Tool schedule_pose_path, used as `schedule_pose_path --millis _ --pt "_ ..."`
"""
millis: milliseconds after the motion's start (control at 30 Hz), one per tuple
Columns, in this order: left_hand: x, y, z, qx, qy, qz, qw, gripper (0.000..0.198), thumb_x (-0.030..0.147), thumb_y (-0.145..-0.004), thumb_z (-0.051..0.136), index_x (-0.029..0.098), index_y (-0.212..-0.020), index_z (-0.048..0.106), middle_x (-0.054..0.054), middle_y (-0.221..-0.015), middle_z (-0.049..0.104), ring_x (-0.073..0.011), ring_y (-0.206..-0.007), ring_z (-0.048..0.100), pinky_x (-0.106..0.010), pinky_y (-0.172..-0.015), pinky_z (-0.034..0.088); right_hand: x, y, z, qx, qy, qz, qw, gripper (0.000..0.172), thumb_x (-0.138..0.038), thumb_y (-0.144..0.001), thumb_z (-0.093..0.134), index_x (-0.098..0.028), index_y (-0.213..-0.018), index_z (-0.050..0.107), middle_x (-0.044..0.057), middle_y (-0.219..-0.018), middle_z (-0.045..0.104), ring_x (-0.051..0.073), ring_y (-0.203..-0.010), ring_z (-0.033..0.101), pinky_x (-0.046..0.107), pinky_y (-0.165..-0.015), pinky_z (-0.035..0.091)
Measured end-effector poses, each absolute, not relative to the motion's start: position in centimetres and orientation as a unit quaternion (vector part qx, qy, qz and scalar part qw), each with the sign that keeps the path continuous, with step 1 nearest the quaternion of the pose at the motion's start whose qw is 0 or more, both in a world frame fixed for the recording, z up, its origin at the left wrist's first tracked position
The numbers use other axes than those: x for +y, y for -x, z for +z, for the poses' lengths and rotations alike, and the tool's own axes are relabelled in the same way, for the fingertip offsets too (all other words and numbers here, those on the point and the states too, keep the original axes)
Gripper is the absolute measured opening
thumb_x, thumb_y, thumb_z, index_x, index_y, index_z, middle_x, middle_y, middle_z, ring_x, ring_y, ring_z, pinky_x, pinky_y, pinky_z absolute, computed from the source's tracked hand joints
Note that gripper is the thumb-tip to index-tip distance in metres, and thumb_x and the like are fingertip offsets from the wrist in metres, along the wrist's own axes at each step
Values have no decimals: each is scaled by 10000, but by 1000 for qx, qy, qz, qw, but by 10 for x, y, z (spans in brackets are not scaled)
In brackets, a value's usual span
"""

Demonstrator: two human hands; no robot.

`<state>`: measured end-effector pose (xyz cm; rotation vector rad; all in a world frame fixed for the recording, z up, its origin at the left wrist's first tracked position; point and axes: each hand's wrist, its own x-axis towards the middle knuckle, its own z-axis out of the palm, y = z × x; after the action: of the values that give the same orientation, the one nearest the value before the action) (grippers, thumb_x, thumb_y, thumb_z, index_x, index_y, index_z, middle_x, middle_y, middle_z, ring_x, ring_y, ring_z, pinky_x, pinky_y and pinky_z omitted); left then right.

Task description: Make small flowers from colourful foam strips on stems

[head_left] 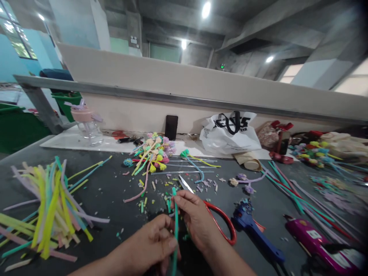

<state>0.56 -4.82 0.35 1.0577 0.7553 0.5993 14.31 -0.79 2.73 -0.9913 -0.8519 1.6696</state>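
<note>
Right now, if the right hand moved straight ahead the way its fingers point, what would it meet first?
The right hand points up-left, away from the body. First it would probably meet the steel blades of the red-handled scissors, then small cut scraps on the grey table; depth is unclear.

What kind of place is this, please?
Probably a craft workshop with a shared workbench: piles of pipe cleaners, finished chenille flowers, and glue guns lie on the dark table.
</note>
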Motion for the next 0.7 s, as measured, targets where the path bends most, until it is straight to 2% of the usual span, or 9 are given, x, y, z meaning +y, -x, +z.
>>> schedule_pose_path --millis 300,500,700 --pt "-49 4 20 362 -465 257 766 314 434 -728 572 151 -860 537 69 -516 488 -27 -352 293 -163 -348 179 -3 -146 27 -321 355 736 478 201 -285 -627 749 -144 -714 635 0 -640 611 88 -557 507 189 -521 347" --pt "-46 7 23 356 -466 272 763 259 401 -775 540 151 -844 550 67 -497 485 -30 -349 269 -159 -349 178 -2 -149 26 -385 392 682 483 232 -362 -662 716 -149 -682 625 -21 -596 560 76 -506 419 203 -512 309" --pt "-41 13 32 368 -452 261 770 232 364 -787 542 139 -837 564 70 -489 475 -19 -342 237 -155 -336 135 4 -154 24 -450 423 620 484 183 -312 -696 681 -149 -652 610 -45 -544 475 83 -530 397 205 -527 298"
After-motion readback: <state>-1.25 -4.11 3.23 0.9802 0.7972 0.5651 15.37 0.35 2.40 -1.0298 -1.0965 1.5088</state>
